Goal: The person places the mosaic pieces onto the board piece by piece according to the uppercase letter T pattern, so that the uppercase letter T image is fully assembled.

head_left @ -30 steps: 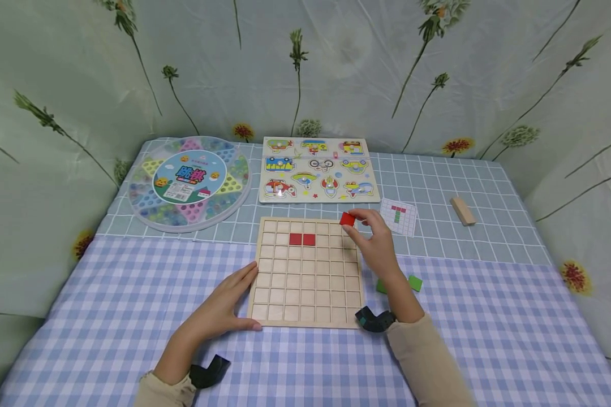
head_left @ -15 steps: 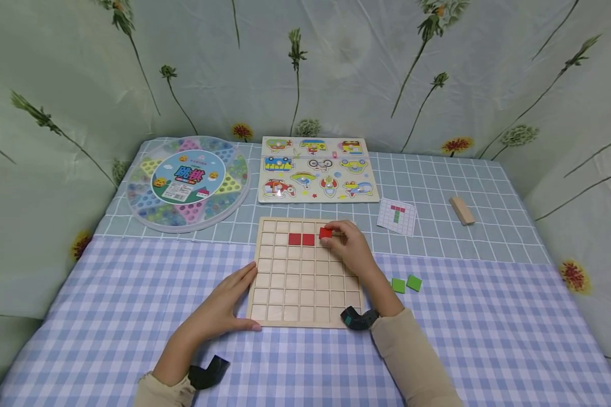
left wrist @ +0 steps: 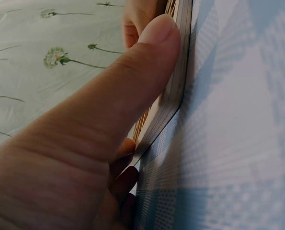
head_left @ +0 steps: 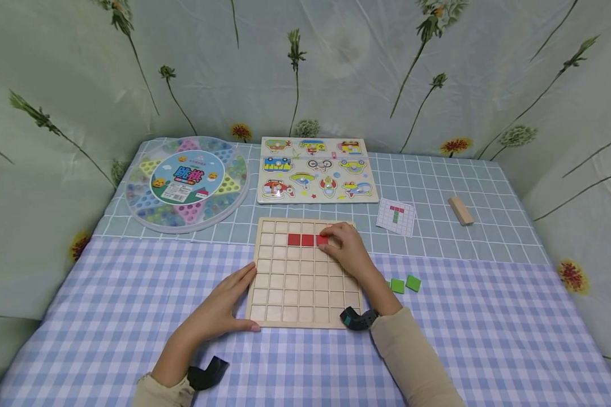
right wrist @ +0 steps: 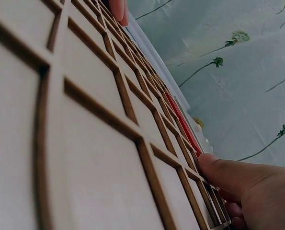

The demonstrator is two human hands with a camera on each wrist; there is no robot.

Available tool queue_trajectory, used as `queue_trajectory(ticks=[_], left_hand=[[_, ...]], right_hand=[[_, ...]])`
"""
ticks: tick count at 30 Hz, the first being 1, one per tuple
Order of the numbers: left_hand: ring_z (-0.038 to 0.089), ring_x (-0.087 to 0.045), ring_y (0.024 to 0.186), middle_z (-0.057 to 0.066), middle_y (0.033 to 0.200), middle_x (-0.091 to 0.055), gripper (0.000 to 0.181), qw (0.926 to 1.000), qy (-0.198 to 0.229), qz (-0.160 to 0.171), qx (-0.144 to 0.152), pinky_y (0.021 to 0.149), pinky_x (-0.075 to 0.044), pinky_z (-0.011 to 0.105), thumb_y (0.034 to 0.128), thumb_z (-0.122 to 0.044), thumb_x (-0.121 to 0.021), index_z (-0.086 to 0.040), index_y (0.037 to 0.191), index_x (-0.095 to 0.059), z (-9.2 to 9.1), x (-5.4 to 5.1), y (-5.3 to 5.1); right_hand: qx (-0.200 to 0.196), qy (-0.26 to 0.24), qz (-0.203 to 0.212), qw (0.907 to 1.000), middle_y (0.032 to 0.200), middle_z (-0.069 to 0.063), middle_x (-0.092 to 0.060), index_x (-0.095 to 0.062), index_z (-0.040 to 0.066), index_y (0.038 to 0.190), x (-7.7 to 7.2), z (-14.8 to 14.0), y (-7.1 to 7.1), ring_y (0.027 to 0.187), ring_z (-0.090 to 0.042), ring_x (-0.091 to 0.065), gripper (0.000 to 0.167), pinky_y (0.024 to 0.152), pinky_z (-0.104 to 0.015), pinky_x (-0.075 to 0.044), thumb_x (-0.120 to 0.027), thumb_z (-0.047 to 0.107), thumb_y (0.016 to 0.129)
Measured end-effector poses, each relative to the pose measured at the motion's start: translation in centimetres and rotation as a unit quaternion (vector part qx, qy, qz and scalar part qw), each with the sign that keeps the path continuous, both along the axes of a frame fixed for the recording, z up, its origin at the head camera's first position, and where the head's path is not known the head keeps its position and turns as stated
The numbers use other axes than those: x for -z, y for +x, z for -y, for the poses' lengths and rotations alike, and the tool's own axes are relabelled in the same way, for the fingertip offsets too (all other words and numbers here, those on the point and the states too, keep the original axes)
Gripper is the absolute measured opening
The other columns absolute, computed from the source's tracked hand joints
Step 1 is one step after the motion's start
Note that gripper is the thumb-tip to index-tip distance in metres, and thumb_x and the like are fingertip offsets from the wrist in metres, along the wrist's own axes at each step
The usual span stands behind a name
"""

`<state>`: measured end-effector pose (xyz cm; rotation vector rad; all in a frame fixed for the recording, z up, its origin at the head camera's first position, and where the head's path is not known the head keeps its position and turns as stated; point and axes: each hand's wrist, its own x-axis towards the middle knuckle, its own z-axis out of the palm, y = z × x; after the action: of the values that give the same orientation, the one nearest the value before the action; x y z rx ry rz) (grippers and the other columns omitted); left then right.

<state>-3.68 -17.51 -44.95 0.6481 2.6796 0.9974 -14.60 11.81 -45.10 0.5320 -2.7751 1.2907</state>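
A wooden grid board (head_left: 306, 297) lies flat in the head view. Two red square tiles (head_left: 301, 240) sit side by side in its second row from the top. Just right of them, my right hand (head_left: 348, 249) pinches a third red tile (head_left: 322, 240) between thumb and finger, at the cell beside them. The finger and thumb partly hide it. In the right wrist view, my thumb (right wrist: 219, 167) is at the end of the red row. My left hand (head_left: 221, 305) rests at the board's lower left corner, fingers along the left edge and thumb (left wrist: 147, 57) against the front edge.
Green tiles (head_left: 413, 283) lie right of the board, one partly behind my right forearm. Behind them are a pattern card (head_left: 396, 217) and a wooden block (head_left: 460, 211). A vehicle puzzle (head_left: 318, 169) and a round Chinese checkers set (head_left: 187, 183) stand at the back.
My right hand has carried the red tile left across the board and down to the cell beside the other two red tiles. My left hand has stayed in place.
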Motion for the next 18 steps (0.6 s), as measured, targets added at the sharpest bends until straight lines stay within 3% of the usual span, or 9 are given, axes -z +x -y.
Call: queue_trajectory(ticks=[11, 18], left_hand=[[0.027, -0.017, 0.132, 0.001, 0.149, -0.013, 0.113, 1.0000, 0.004, 0.001, -0.001, 0.101, -0.023, 0.049, 0.0588, -0.061, -0.071, -0.008, 0.144, -0.019, 0.1, 0.3, 0.0], [0.027, -0.017, 0.132, 0.001, 0.149, -0.013, 0.113, 1.0000, 0.001, 0.000, 0.000, 0.101, -0.023, 0.049, 0.0585, -0.063, -0.070, -0.009, 0.144, -0.019, 0.0, 0.3, -0.1]], right_hand=[[-0.013, 0.008, 0.013, 0.9998, 0.107, -0.006, -0.054, -0.066, 0.009, 0.105, -0.3, -0.1, 0.2, 0.107, -0.023, -0.044, 0.027, 0.093, -0.040, -0.033, -0.070, 0.017, 0.079], [-0.012, -0.027, 0.035, 0.9989, 0.122, -0.008, -0.050, -0.054, 0.007, 0.122, -2.2, -1.5, 1.0, 0.113, -0.024, -0.045, 0.046, 0.093, -0.042, -0.036, -0.069, 0.021, 0.080]])
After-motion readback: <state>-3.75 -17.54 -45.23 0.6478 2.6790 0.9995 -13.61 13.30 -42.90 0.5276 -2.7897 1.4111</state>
